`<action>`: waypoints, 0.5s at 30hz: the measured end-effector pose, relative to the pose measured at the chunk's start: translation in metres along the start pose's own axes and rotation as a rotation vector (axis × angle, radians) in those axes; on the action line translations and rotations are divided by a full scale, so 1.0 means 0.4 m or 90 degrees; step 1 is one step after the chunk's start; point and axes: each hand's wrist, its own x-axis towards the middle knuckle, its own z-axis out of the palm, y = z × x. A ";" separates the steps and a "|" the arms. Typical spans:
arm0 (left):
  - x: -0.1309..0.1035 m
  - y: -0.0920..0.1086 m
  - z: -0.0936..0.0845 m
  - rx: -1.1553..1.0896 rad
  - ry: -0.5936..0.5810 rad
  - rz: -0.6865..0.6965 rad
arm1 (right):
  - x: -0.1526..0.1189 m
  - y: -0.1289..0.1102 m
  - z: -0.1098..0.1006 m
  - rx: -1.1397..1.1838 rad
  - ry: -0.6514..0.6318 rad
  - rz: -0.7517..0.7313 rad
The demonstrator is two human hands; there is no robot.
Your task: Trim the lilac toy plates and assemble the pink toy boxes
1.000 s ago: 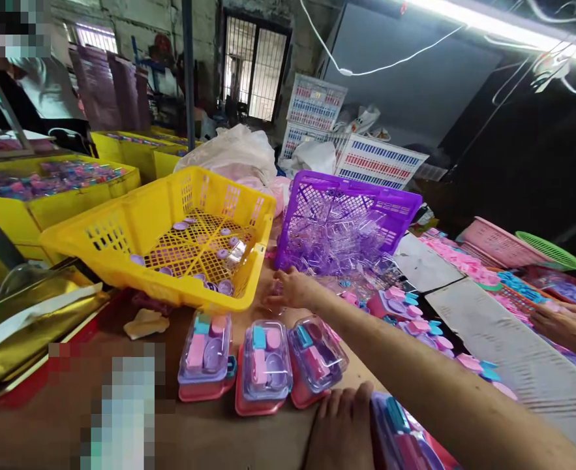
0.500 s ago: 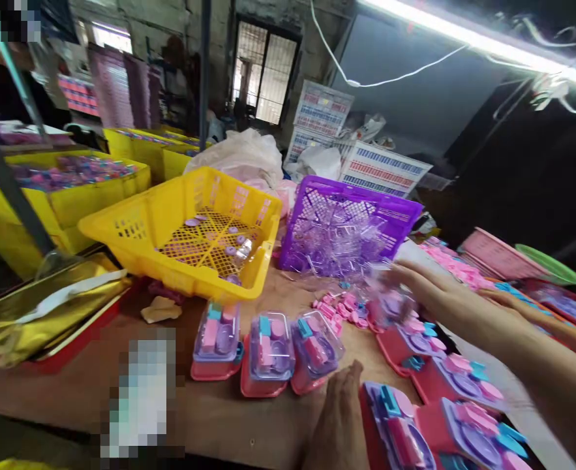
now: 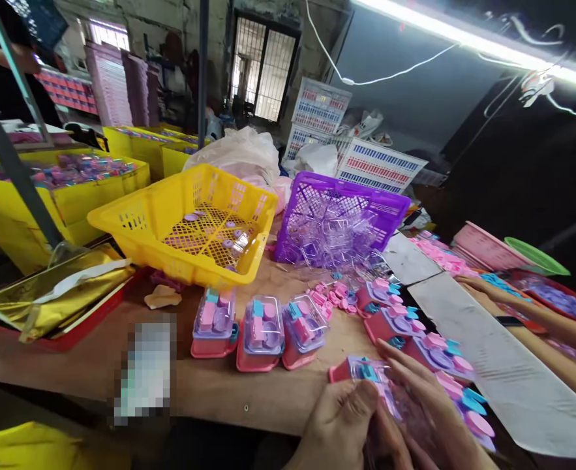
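Low at the right of centre, my left hand (image 3: 339, 424) is curled against the near side of a pink and purple toy set (image 3: 361, 371). My right hand (image 3: 429, 405) holds a clear plastic cover (image 3: 408, 411) at that set's right side, partly hidden by the fingers. Three sets with clear covers, among them a middle one (image 3: 263, 333), stand to the left. Uncovered sets (image 3: 434, 352) form a slanting row at the right. Small pink pieces (image 3: 334, 297) lie loose beyond my hands. Behind them, a tilted purple basket (image 3: 288, 228) holds many clear covers (image 3: 341, 235).
A yellow basket (image 3: 145, 241) with a few purple pieces stands at the left, beside a gold-lined tray (image 3: 67, 294). Another person's arms (image 3: 527, 339) reach in from the right. Filled yellow bins (image 3: 72, 215) stand behind. A grey board (image 3: 527, 385) lies right of the row.
My right hand has come back from the purple basket to the near toy set, carrying a clear cover. My left hand has closed against the set, which now sits farther left.
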 end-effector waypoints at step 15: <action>0.009 0.034 -0.001 0.201 0.001 -0.069 | -0.040 -0.062 0.050 0.114 0.085 0.056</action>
